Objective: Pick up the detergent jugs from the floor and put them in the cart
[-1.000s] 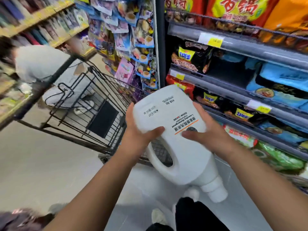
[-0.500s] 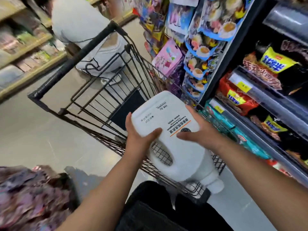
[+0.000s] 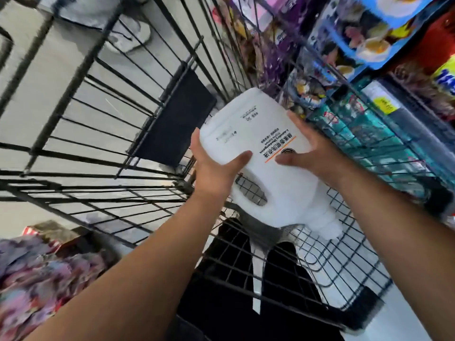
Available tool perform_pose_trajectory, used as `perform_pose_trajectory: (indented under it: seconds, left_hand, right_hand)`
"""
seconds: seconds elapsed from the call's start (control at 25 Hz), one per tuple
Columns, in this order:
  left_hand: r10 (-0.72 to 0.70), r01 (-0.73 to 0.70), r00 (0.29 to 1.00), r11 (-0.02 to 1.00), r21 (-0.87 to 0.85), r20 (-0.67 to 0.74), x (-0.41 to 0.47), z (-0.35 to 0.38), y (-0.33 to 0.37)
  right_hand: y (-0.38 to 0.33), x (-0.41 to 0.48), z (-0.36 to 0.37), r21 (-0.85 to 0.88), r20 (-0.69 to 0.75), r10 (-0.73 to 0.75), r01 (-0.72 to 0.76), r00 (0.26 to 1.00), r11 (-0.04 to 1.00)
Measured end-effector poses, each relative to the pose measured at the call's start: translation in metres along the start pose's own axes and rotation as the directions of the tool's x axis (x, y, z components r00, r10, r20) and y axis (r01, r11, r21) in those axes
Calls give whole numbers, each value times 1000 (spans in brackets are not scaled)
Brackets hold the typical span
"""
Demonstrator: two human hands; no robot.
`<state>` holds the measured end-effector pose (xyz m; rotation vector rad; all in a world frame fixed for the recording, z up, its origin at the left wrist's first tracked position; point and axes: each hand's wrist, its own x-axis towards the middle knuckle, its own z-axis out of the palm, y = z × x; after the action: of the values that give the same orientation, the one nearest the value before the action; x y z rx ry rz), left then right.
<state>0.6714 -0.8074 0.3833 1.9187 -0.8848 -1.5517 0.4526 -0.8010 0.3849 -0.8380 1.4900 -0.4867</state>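
Both bare forearms enter from the bottom edge, cut off above the elbows; between them dark trousers [image 3: 283, 291] show only through wire mesh, feet out of view. Low left, a heap of multicoloured packs [image 3: 37, 279] is too blurred to read.

The left hand [image 3: 214, 168] clasps the left edge of the white detergent jug [image 3: 258, 134], thumb across the front face, fingers hidden behind it; the right hand [image 3: 312, 153] clasps the right side, thumb on the label, fingertips wrapped out of sight. So both hands grasp the jug.

The jug is tilted, cap end toward the wearer, base pointing away, label upside down w/ small print mostly illegible; it sits within the black wire cart [image 3: 98, 143], over the mesh, which shows through the handle hole. Whether it touches the mesh can't be told; the underside is hidden.

Beyond it a black panel [image 3: 177, 124] hangs on the cart's wires; grey floor [image 3: 61, 70] shows through the bars. Far right, shelves [image 3: 406, 124] hold snack packs, smeared by motion, w/ one yellow price tag [image 3: 384, 104], figures unreadable. At the top edge a pale shoe [image 3: 128, 38], partly behind the bars, belongs to somebody otherwise out of frame.
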Motion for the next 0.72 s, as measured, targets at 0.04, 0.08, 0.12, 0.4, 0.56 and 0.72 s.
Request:
perform_pose_trajectory:
  seconds: [0.04, 0.08, 0.12, 0.4, 0.56, 0.72]
  left_hand:
    - [-14, 14, 1000, 1000, -16, 1, 11, 3, -7]
    - [-31, 32, 999, 999, -24, 8, 22, 7, -14]
    - [-48, 49, 999, 998, -38, 15, 33, 11, -20]
    - [-135, 130, 990, 985, -110, -38, 69, 40, -54]
    - [-159, 156, 986, 985, -72, -43, 83, 45, -74]
    - [-194, 193, 981, 977, -90, -8, 96, 53, -89]
  right_hand:
    - [3, 11, 0, -17, 5, 10, -10, 1000, 1000]
    - [8, 24, -1, -29, 7, 18, -18, 1000, 999]
    - [11, 36, -3, -42, 9, 16, -16, 1000, 999]
    - [39, 91, -14, -123, 26, 14, -11, 1000, 992]
    - [55, 113, -12, -173, 42, 36, -28, 998, 985]
    - [68, 130, -13, -222, 47, 46, -34, 998, 975]
